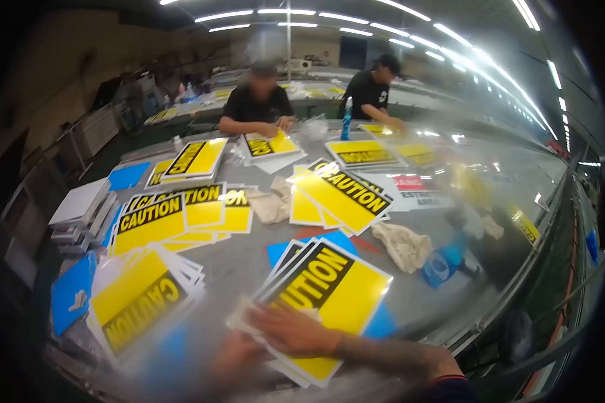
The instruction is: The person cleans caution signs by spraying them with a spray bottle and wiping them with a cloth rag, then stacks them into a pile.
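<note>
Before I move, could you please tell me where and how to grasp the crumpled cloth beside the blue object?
I would pinch the bunched folds at the middle of the crumpled cloth with the right hand, coming from above: it looks soft and lies heaped, and the blue object crowds its right side.

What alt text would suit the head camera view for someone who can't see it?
A person's right hand lies over a near stack of yellow-and-black CAUTION signs, the blurred left hand by its edge. More sign stacks and crumpled pale cloths lie on a gray table; two people in dark shirts are at its far side.
</note>
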